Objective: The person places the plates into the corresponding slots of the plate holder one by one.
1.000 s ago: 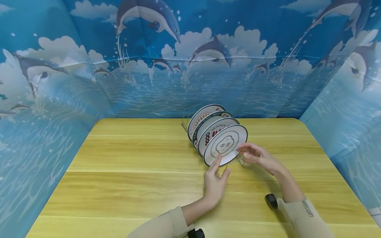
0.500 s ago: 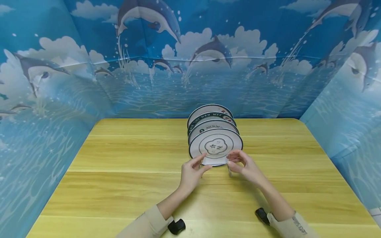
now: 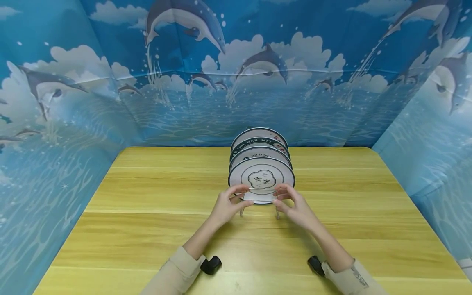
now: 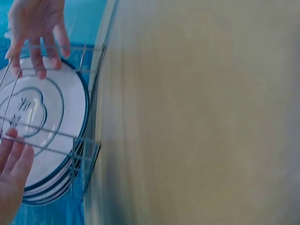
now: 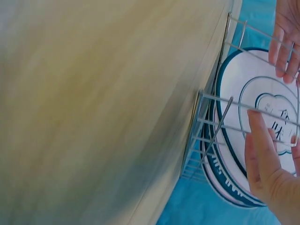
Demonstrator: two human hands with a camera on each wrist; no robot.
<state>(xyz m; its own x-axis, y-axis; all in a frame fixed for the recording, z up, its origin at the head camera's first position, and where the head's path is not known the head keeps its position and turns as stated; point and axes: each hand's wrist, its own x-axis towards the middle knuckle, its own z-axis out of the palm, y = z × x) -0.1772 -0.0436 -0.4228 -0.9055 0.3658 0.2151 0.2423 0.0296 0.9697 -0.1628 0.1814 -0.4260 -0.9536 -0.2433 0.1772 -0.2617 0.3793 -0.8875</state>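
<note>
A metal wire plate rack [image 3: 277,213] stands at the back of the table with several round plates upright in it, one behind another. The front plate [image 3: 262,179] is white with a dark rim and a flower-shaped outline around dark characters. My left hand [image 3: 225,208] holds the rack's front left corner between thumb and fingers. At the front right corner, my right hand [image 3: 298,209] grips the wire in the same way. In the right wrist view the wire side of the rack [image 5: 200,101] shows beside the plates. The plates behind are mostly hidden.
The wooden table [image 3: 155,229] extends around the rack to both sides and toward me. A blue curtain [image 3: 177,110] with dolphins hangs behind the table and along both sides, close behind the rack.
The rack with its plates has turned from slanted to facing me squarely and shifted slightly left. My left hand has moved left to the front left corner; the right hand has shifted left with the rack.
</note>
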